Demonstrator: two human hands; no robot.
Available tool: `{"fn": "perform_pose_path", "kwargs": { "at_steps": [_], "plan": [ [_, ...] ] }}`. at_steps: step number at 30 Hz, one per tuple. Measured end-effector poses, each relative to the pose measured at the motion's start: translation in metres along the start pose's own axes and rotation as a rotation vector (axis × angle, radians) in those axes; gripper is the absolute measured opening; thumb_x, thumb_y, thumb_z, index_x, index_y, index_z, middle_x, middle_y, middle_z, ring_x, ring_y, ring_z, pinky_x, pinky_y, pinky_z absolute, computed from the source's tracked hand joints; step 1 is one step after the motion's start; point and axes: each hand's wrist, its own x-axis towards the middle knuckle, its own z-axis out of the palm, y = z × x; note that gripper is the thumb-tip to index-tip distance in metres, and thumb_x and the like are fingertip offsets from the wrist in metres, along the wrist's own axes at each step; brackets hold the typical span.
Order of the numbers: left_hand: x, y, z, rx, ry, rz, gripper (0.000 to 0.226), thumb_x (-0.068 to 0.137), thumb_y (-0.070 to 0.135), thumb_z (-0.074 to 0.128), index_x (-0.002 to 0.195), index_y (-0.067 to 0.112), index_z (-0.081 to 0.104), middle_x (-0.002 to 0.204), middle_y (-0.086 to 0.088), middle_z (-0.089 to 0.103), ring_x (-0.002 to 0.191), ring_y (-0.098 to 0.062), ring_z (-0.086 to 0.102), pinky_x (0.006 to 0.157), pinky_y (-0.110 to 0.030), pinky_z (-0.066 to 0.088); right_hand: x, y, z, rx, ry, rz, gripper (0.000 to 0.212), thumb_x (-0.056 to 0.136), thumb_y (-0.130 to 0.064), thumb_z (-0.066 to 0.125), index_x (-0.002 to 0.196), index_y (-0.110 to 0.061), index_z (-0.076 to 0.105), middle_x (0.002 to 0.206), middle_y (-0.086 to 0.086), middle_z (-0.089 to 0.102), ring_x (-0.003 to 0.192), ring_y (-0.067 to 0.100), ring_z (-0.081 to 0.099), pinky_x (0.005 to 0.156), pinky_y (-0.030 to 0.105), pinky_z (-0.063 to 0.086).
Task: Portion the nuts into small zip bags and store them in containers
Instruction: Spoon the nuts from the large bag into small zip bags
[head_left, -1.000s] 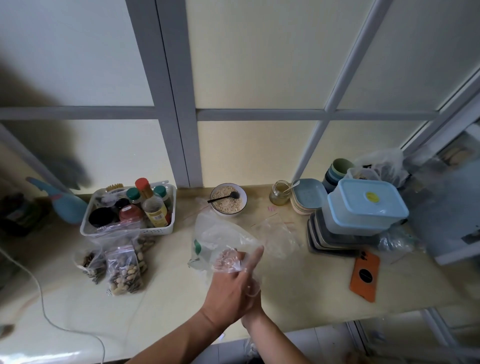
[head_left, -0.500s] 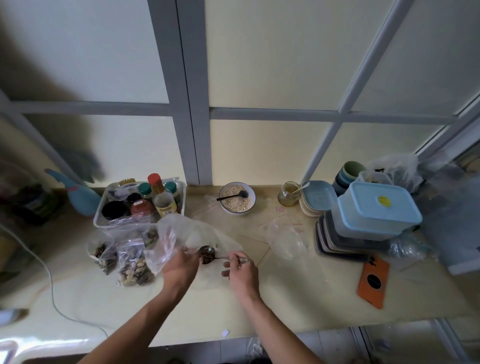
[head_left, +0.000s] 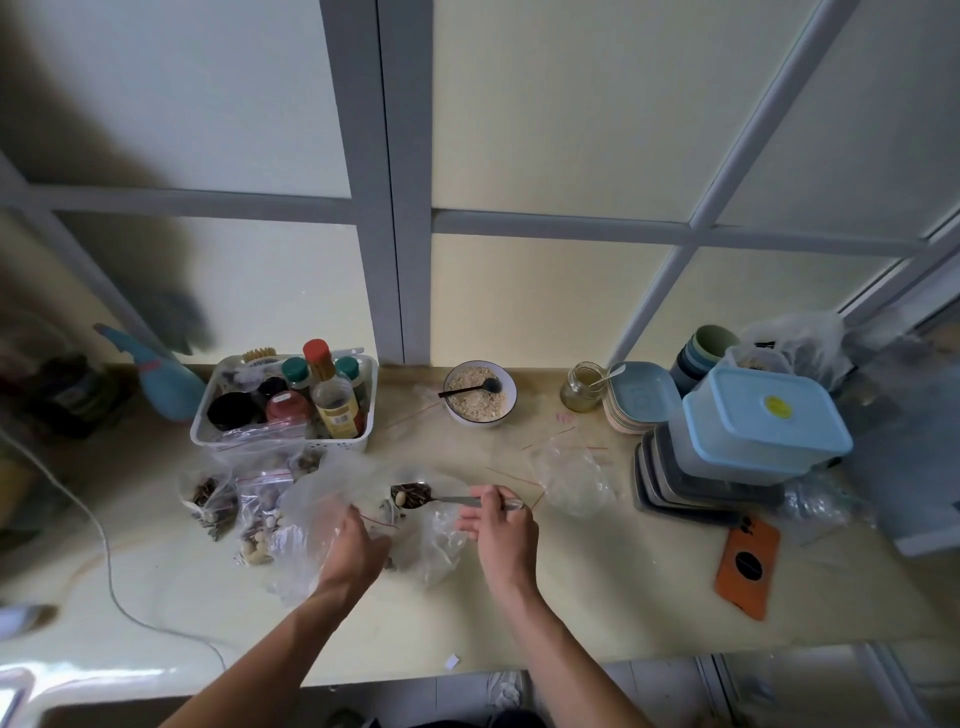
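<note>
My left hand (head_left: 353, 551) grips a small clear zip bag (head_left: 311, 514) with a red seal line, holding its mouth open toward the right. My right hand (head_left: 501, 530) pinches the handle of a metal spoon (head_left: 415, 493) loaded with dark seeds and a pale nut; the spoon bowl hovers at the bag's mouth. A larger clear plastic bag (head_left: 436, 540) with nuts lies crumpled under both hands. Filled zip bags of nuts (head_left: 254, 514) and dark seeds (head_left: 205, 496) lie to the left. A lidded light blue container (head_left: 763, 415) sits on stacked grey containers (head_left: 696, 488) at the right.
A white basket of bottles and jars (head_left: 283, 410) stands at the back left. A bowl of oats with a black spoon (head_left: 478, 392), a small glass jar (head_left: 584, 387), stacked plates (head_left: 641, 397) and cups (head_left: 698, 351) line the back. Empty zip bag (head_left: 569, 475) and orange phone (head_left: 748, 564) lie right.
One second ago both hands were together at the big bag in the middle. Since then they separated: the left took up the small bag, the right lifted a loaded spoon to its mouth.
</note>
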Motion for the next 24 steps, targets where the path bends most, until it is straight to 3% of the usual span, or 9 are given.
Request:
{"fn": "perform_pose_path", "kwargs": {
  "at_steps": [2,6,11,17,21,24],
  "plan": [
    [0.003,-0.003,0.002,0.027,0.012,0.040,0.039,0.084,0.000,0.064,0.116,-0.001,0.042,0.102,-0.016,0.051,0.087,-0.023,0.043,0.076,-0.031,0.038,-0.002,-0.008,-0.006,0.007,0.018,-0.024,0.029,0.103,-0.021,0.045,0.095,-0.013,0.072,0.074,0.004,0.077,0.066,0.017,0.075,0.071,0.034,0.060],
    [0.010,-0.002,0.008,-0.011,-0.013,0.078,0.053,0.083,-0.006,0.066,0.126,0.003,0.036,0.097,-0.004,0.045,0.073,-0.013,0.044,0.060,-0.019,0.041,-0.004,-0.019,-0.015,0.033,0.009,-0.054,0.030,0.103,-0.018,0.044,0.093,-0.014,0.072,0.073,0.006,0.077,0.067,0.022,0.075,0.061,0.027,0.054],
    [0.026,-0.010,0.017,0.056,0.035,0.150,0.084,0.073,0.011,0.078,0.142,0.003,0.030,0.128,-0.018,0.048,0.114,-0.035,0.050,0.088,-0.041,0.045,-0.011,-0.021,-0.021,0.000,-0.061,-0.080,0.029,0.104,-0.019,0.045,0.094,-0.015,0.071,0.074,0.008,0.076,0.068,0.024,0.075,0.059,0.023,0.051],
    [0.033,-0.011,0.020,0.022,0.036,0.231,0.084,0.072,0.015,0.082,0.141,0.007,0.034,0.130,-0.016,0.051,0.118,-0.034,0.051,0.095,-0.050,0.048,-0.026,-0.015,-0.021,-0.259,-0.301,-0.195,0.020,0.103,-0.027,0.053,0.106,-0.028,0.072,0.087,-0.002,0.077,0.074,0.010,0.074,0.078,0.035,0.060],
    [0.033,-0.014,0.015,-0.055,0.026,0.244,0.077,0.073,0.011,0.081,0.137,0.008,0.037,0.123,-0.010,0.052,0.115,-0.027,0.050,0.090,-0.038,0.045,-0.034,-0.019,-0.026,-0.490,-0.509,-0.330,0.029,0.101,-0.023,0.057,0.125,-0.031,0.069,0.099,-0.005,0.075,0.086,0.001,0.071,0.083,0.016,0.053],
    [0.034,-0.018,0.012,-0.096,0.021,0.289,0.071,0.076,0.011,0.081,0.133,0.011,0.039,0.117,-0.005,0.048,0.106,-0.021,0.053,0.086,-0.034,0.047,-0.033,-0.021,-0.027,-0.713,-0.609,-0.472,0.035,0.100,-0.021,0.055,0.131,-0.029,0.067,0.123,-0.005,0.069,0.105,0.007,0.065,0.092,0.014,0.045]
  ]
}}
